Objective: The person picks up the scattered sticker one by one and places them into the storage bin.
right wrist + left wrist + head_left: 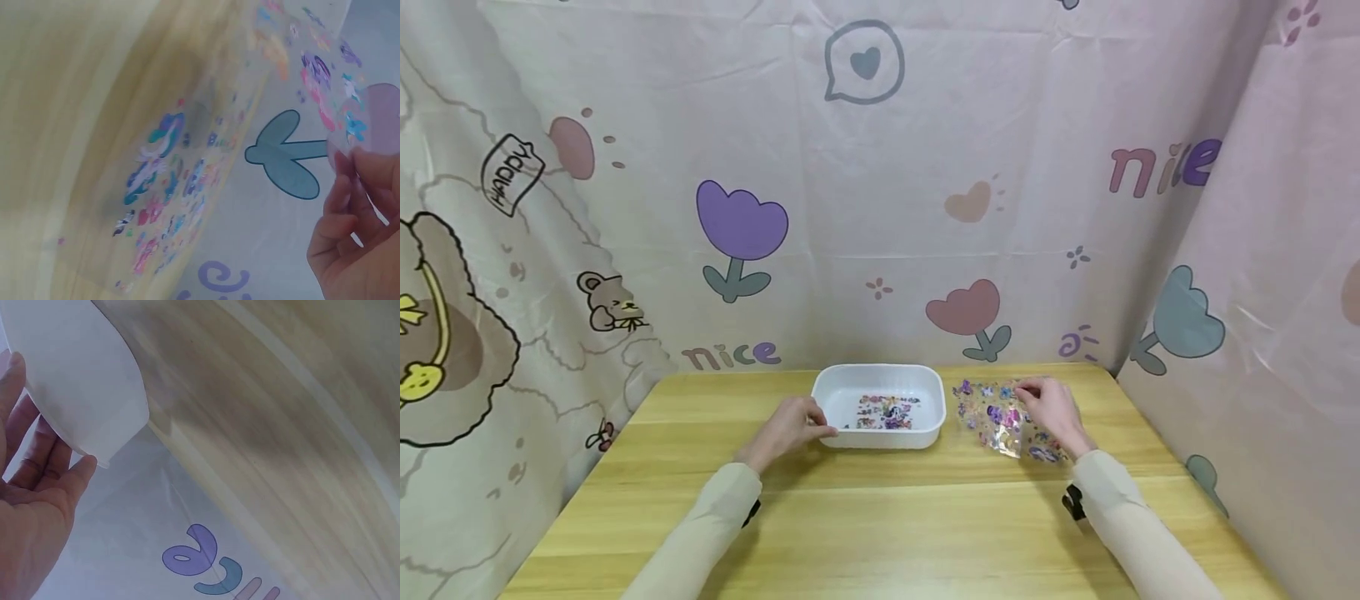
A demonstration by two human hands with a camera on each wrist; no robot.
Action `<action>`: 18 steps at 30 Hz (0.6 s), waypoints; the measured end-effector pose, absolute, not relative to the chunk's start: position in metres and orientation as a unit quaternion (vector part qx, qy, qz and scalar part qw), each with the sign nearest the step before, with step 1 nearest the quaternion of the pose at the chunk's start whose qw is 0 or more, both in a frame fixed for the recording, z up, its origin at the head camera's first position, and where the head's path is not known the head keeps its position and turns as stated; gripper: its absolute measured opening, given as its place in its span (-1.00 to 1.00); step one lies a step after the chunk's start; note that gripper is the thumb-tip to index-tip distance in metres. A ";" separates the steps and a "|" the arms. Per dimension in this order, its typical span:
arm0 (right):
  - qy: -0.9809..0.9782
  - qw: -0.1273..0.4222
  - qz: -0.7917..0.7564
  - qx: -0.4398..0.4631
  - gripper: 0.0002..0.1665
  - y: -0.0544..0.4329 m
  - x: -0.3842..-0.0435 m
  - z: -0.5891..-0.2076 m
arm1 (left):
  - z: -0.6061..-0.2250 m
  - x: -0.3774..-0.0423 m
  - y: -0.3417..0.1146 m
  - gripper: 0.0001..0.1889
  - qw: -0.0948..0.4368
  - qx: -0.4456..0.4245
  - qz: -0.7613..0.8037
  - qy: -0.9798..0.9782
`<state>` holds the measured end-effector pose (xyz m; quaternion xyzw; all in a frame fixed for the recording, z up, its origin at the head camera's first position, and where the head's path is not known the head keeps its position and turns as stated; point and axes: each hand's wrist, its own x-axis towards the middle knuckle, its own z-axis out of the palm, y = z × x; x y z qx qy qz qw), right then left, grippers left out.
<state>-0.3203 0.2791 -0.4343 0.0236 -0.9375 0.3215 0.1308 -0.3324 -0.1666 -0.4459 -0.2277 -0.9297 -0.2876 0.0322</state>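
A white plastic basin [880, 440] stands near the back of the table. My left hand [790, 429] grips the rim at its left end; in the left wrist view that hand [44, 487] has fingertips on both sides of the rim. Small colourful stickers [887, 412] with cartoon figures lie inside the basin. To its right my right hand [1052, 408] pinches the upper edge of a clear sticker sheet [994, 414], which hangs tilted over the table. In the right wrist view the raised sheet [315, 69] shows purple, pink and blue figures.
Another clear sheet of stickers [1047, 452] lies on the wooden table [880, 533] under the right hand, also seen as a flat sticker sheet [165, 187] from the right wrist. A printed curtain [865, 208] hangs behind the table and along both sides.
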 end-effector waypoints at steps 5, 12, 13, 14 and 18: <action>-0.926 0.130 0.355 -0.012 -0.66 0.278 -0.320 -0.426 | -0.446 -0.330 -0.169 -0.85 0.051 -0.252 -0.261 -0.930; -0.899 0.183 0.396 -0.044 -0.65 0.273 -0.322 -0.417 | -0.448 -0.329 -0.172 -0.85 0.081 -0.269 -0.221 -0.934; -0.893 0.197 0.401 -0.049 -0.66 0.272 -0.322 -0.417 | -0.449 -0.329 -0.172 -0.85 0.084 -0.271 -0.220 -0.933; -0.888 0.211 0.406 -0.052 -0.67 0.270 -0.323 -0.416 | -0.449 -0.328 -0.172 -0.85 0.087 -0.273 -0.220 -0.933; -0.862 0.239 0.444 -0.059 -0.69 0.259 -0.327 -0.415 | -0.450 -0.327 -0.173 -0.86 0.086 -0.272 -0.231 -0.930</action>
